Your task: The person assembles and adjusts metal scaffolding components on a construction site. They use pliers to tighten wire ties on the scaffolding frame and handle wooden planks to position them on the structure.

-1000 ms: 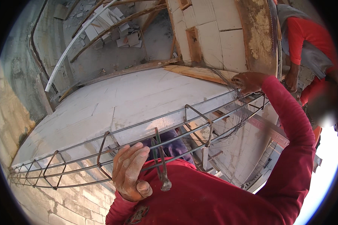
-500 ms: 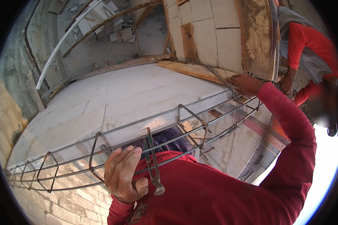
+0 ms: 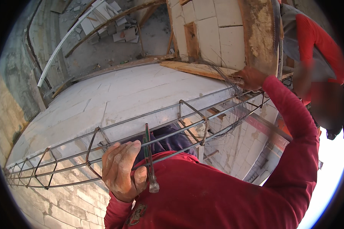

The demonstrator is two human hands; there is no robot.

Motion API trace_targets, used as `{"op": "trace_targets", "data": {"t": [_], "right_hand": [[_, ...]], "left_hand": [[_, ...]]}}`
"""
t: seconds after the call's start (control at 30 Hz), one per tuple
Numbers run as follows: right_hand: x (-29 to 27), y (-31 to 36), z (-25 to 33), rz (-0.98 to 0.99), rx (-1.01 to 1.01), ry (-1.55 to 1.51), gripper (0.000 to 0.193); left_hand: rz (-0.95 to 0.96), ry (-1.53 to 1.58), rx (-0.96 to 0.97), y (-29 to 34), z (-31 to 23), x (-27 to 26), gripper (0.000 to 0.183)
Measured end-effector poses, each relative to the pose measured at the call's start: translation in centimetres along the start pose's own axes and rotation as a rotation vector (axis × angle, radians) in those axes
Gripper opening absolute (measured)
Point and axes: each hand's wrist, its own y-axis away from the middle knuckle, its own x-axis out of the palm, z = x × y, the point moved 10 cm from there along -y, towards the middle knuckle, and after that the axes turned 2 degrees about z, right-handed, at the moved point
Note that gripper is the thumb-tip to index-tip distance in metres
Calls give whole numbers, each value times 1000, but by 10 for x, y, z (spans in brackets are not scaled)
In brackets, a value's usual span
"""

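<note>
A long rebar cage (image 3: 195, 111) of thin bars and square stirrups crosses in front of my body. My left hand (image 3: 122, 168) is wrapped round its lower bars. Just right of that hand, metal pincers (image 3: 150, 171) with worn green handles hang upright among the bars, head down. My right hand (image 3: 253, 78) is closed on a bundle of thin tie wires (image 3: 239, 110) at the cage's right end, beside a wooden plank (image 3: 197, 70). The wires fan out loosely over the bars. My right fingertips are partly hidden.
A white block wall top (image 3: 133, 89) lies beyond the cage. At right, a co-worker in a red sleeve (image 3: 307, 36) bends close to my right arm. Broken blocks (image 3: 122, 34) lie on the floor far below, with a light metal strip (image 3: 59, 47) above them.
The pincers have swung, and their handles now nearly overlap. My right hand and the wires have shifted slightly. The co-worker's arm has moved and is blurred. The view has shifted a little.
</note>
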Motion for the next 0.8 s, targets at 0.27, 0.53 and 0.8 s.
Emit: {"op": "trace_targets", "data": {"t": [0.27,0.53,0.8], "right_hand": [[-53,16,-5,19,72,-171,77],[-196,124,45,-1232,-23,-473,42],[-97,214,238,-1487,-401,-687,43]], "left_hand": [[43,33,55,-4,-6,-5,29],[184,169,3,-22,-4,-10,28],[208,284,-166,-24,8,-18,32]]}}
